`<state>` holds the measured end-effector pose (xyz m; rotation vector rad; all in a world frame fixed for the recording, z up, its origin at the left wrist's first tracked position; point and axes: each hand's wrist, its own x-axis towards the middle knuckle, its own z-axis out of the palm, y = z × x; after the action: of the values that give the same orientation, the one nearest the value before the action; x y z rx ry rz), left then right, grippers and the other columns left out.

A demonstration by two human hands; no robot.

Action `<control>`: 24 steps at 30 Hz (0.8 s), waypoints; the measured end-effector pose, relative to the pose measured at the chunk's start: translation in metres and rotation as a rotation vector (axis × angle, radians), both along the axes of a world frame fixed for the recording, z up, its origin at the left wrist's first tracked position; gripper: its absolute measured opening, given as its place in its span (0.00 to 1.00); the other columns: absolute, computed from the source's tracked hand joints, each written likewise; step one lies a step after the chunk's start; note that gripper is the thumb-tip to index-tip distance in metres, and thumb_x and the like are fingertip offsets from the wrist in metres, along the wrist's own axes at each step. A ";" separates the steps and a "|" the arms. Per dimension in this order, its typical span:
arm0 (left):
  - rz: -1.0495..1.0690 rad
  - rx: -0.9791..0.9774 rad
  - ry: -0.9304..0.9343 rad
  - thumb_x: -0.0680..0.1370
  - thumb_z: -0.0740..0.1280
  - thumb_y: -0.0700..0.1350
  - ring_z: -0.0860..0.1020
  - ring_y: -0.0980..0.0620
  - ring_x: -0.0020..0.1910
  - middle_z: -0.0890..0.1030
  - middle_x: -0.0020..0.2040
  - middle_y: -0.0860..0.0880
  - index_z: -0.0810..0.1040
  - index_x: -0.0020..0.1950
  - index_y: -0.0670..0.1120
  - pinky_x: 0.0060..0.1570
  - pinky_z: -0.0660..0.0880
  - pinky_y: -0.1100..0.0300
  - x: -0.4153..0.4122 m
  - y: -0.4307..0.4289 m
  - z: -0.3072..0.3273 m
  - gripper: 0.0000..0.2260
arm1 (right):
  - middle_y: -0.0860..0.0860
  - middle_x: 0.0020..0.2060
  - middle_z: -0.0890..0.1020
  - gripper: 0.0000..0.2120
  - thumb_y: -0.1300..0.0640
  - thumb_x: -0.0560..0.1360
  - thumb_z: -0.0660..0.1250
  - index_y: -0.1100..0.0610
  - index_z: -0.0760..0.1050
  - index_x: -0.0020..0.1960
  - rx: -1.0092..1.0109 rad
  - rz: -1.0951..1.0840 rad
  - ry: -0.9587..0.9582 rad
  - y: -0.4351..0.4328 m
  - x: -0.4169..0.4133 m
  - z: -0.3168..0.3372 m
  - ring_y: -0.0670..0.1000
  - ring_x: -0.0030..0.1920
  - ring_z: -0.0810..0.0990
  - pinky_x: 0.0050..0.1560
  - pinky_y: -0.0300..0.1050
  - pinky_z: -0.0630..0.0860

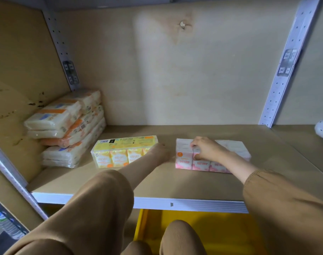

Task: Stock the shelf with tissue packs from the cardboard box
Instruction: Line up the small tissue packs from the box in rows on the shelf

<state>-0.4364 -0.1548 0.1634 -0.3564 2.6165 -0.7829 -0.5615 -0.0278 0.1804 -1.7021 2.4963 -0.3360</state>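
The pink tissue pack point(183, 155) sat flat on the shelf point(175, 183), right of centre, and the right hand point(206, 149) was clamped on it, fingers curled over the top, thumb on the front face. Just beside it, with a small gap, lay the yellow tissue pack point(124, 150); the left hand point(161, 151) rested against its right end, fingers fairly straight. Off in the left corner stood a stack of packs point(70, 129). Below the shelf edge showed a yellow bin point(212, 232).
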 end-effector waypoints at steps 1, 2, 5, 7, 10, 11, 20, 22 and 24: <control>0.023 -0.034 -0.026 0.78 0.62 0.36 0.72 0.44 0.66 0.77 0.65 0.43 0.76 0.63 0.39 0.63 0.72 0.57 -0.003 -0.002 0.001 0.14 | 0.53 0.63 0.73 0.16 0.62 0.72 0.68 0.59 0.74 0.60 0.004 0.002 -0.001 0.000 0.000 0.000 0.54 0.62 0.72 0.61 0.44 0.69; 0.043 -0.072 -0.051 0.78 0.62 0.37 0.73 0.44 0.66 0.76 0.65 0.42 0.75 0.64 0.40 0.59 0.75 0.57 -0.003 -0.004 0.003 0.14 | 0.53 0.63 0.73 0.16 0.62 0.72 0.68 0.59 0.74 0.60 0.006 0.006 0.000 0.000 0.000 0.000 0.54 0.62 0.72 0.61 0.44 0.69; 0.030 -0.081 -0.033 0.79 0.60 0.37 0.74 0.42 0.66 0.75 0.66 0.41 0.72 0.67 0.39 0.46 0.75 0.61 0.001 -0.006 0.014 0.15 | 0.53 0.63 0.73 0.16 0.62 0.72 0.68 0.60 0.75 0.59 0.010 0.018 0.013 -0.001 -0.002 -0.001 0.55 0.63 0.72 0.63 0.45 0.69; 0.109 0.037 0.095 0.80 0.57 0.35 0.74 0.43 0.65 0.76 0.65 0.43 0.74 0.65 0.39 0.57 0.74 0.57 0.010 0.000 0.030 0.14 | 0.54 0.63 0.73 0.19 0.62 0.72 0.68 0.59 0.73 0.63 0.016 0.024 0.021 -0.002 -0.003 -0.001 0.54 0.64 0.71 0.64 0.44 0.68; 0.182 0.047 0.400 0.81 0.56 0.37 0.73 0.44 0.66 0.76 0.65 0.45 0.74 0.64 0.44 0.61 0.72 0.54 0.022 -0.014 0.065 0.14 | 0.54 0.63 0.72 0.20 0.60 0.72 0.67 0.58 0.72 0.64 0.032 0.011 0.021 -0.004 -0.004 -0.001 0.54 0.65 0.70 0.62 0.45 0.68; 0.200 0.062 0.474 0.80 0.57 0.39 0.73 0.44 0.66 0.76 0.65 0.45 0.74 0.65 0.46 0.61 0.72 0.54 0.029 -0.019 0.079 0.15 | 0.54 0.63 0.72 0.19 0.60 0.72 0.67 0.58 0.72 0.63 0.035 0.003 0.013 -0.005 -0.004 0.000 0.54 0.64 0.70 0.60 0.44 0.69; 0.406 0.716 1.651 0.72 0.72 0.38 0.78 0.55 0.51 0.83 0.57 0.39 0.79 0.60 0.39 0.44 0.70 0.78 0.086 -0.060 0.083 0.17 | 0.54 0.63 0.72 0.21 0.60 0.72 0.69 0.59 0.72 0.64 0.027 -0.015 0.004 -0.001 0.000 0.002 0.55 0.62 0.72 0.62 0.47 0.71; 0.439 0.790 1.702 0.72 0.72 0.38 0.75 0.56 0.49 0.82 0.57 0.39 0.78 0.61 0.37 0.37 0.66 0.85 0.096 -0.065 0.061 0.18 | 0.53 0.63 0.72 0.19 0.61 0.72 0.68 0.60 0.73 0.62 0.020 -0.015 -0.008 0.001 0.002 0.001 0.55 0.62 0.73 0.61 0.46 0.70; 0.476 0.825 1.714 0.71 0.73 0.40 0.75 0.56 0.49 0.83 0.56 0.38 0.79 0.59 0.37 0.41 0.70 0.77 0.109 -0.075 0.045 0.17 | 0.54 0.62 0.73 0.17 0.61 0.72 0.69 0.60 0.74 0.60 0.011 -0.016 -0.018 0.002 0.003 0.002 0.55 0.60 0.73 0.58 0.46 0.71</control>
<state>-0.3273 -0.2302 0.2083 -1.8370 3.4062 1.4066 -0.5581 -0.0260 0.1821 -1.6682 2.4952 -0.3368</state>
